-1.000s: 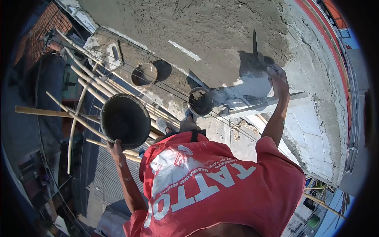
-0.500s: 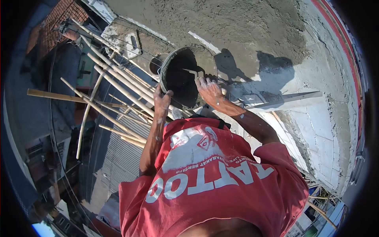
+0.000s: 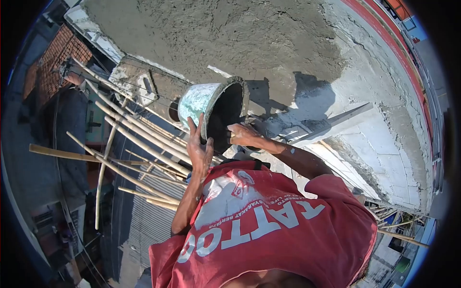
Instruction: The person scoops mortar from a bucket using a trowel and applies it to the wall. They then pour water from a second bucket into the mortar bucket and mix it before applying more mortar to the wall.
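A mortar-crusted bucket (image 3: 196, 103), pale turquoise outside and dark within, is tipped on its side with its mouth facing right. My left hand (image 3: 200, 149) grips it low at the rim, fingers spread along the outer wall and thumb near the edge. Just in front of the mouth, my right hand (image 3: 246, 135) is closed around the handle of a trowel, whose blade is lost in the bucket's shadow. How much mortar lies inside is too dark to tell.
Wet grey plaster (image 3: 216, 38) covers the wall ahead, beside bare pale blocks (image 3: 379, 144). A long straight board (image 3: 331, 126) slants at the right. Bamboo poles (image 3: 144, 134) jut out on the left, high above a corrugated roof (image 3: 149, 216). Another dark container (image 3: 174, 110) stands behind the bucket.
The bucket has been tipped from mouth-up toward the right, showing its outer wall. My left hand has turned with it. My right hand has come down and slightly left, out of the bucket's mouth.
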Tool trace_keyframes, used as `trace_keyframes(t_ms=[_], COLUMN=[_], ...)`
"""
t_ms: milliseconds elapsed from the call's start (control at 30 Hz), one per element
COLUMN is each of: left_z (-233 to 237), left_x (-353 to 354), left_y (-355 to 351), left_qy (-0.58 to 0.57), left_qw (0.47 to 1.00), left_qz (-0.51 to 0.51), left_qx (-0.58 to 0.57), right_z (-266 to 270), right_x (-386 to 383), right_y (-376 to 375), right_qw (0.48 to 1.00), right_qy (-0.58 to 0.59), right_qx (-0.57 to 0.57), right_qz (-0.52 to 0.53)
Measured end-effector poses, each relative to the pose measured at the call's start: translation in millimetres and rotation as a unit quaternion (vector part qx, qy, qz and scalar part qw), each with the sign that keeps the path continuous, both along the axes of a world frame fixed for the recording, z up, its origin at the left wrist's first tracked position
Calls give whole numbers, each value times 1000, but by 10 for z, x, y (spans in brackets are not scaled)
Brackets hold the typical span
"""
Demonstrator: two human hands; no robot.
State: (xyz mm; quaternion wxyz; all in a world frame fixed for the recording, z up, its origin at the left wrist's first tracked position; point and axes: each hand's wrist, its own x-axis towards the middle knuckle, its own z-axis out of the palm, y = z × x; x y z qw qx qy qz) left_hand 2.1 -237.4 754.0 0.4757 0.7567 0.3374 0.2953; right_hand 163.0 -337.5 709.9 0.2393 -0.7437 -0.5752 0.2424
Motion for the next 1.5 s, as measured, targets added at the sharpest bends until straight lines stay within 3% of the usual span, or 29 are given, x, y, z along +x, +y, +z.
trace_keyframes(t_ms=[33,67,133,233,333,367,433,467,533,600,633,667,700,733,767,867,1000,1033,1067,1133,1167,1200,1233,1267,1333,1367,1400,1433,1500], left_z=[-91,-155,-404,-518,-541,-774,-861,-722,-927,-1066,-1150,-1334,-1558,-1690,-1537,-1422,-2142,-2282,-2447,-2804,-2947,-3101,-3340,-3606,-4119,-4418,-4594,-4773,-5356], left_x=[-38,-60,-168,-269,-551,-738,-980,-1030,-1292,-1428,-1553,-1744,-1976,-2047,-1949,-1992,-1965,-1930,-1836,-1585,-1507,-1437,-1287,-1184,-1007,-866,-720,-609,-356], left_y=[2,30,167,191,184,204,199,162,198,289,308,304,313,381,349,231,270,251,280,368,354,323,333,362,403,435,407,367,432], left_qy=[-18,-41,-84,-167,-128,-142,-121,-106,-97,-84,-62,-49,-52,-69,-88,-58,-71,-58,-50,23,11,-1,4,63,135,135,144,53,67], left_qw=[1000,999,975,907,875,885,874,856,849,840,831,830,837,844,814,815,805,812,820,826,834,841,839,842,841,843,843,839,814], left_qz=[-3,26,24,123,213,217,279,327,361,393,421,423,413,403,448,425,410,394,377,379,345,311,311,304,292,302,310,300,321], left_qx=[6,-25,-203,-366,-416,-385,-380,-387,-374,-364,-359,-361,-355,-346,-358,-389,-423,-426,-427,-417,-430,-444,-446,-441,-436,-423,-415,-451,-480], right_z=[-61,95,-35,-137,498,686,936,964,1020,752,803,743,1087,1536,1834,2303,1658,1381,1042,386,39,-279,-626,-1149,-1811,-2335,-2556,-2862,-3265], right_x=[44,41,134,255,362,414,556,665,956,1505,1899,2231,2318,2370,2324,1875,1380,1217,1086,833,690,577,452,340,109,13,-42,-70,-66], right_y=[94,98,130,-155,-293,-324,-333,-354,-367,-466,-508,-675,-808,-1102,-1328,-1803,-1856,-1831,-1862,-2020,-2202,-2351,-2537,-2781,-2774,-2955,-2782,-2720,-2380], right_qw=[963,936,974,999,1000,999,986,986,874,810,826,833,862,914,891,897,905,883,859,831,809,785,775,794,722,792,802,828,860], right_qy=[168,265,111,-12,-13,-17,110,107,443,563,539,459,230,261,274,145,201,181,257,231,326,337,337,234,214,103,67,81,33], right_qx=[-197,-210,-194,1,-23,-30,-106,-109,-189,-142,-77,18,5,44,98,132,29,-66,-99,-269,-260,-317,-340,-410,-500,-493,-493,-444,-401], right_qz=[-75,-95,-35,-42,-2,-6,70,71,63,-77,-148,-308,-452,-307,-348,-395,-375,-429,-432,-429,-414,-413,-412,-384,-429,-345,-330,-331,-313])
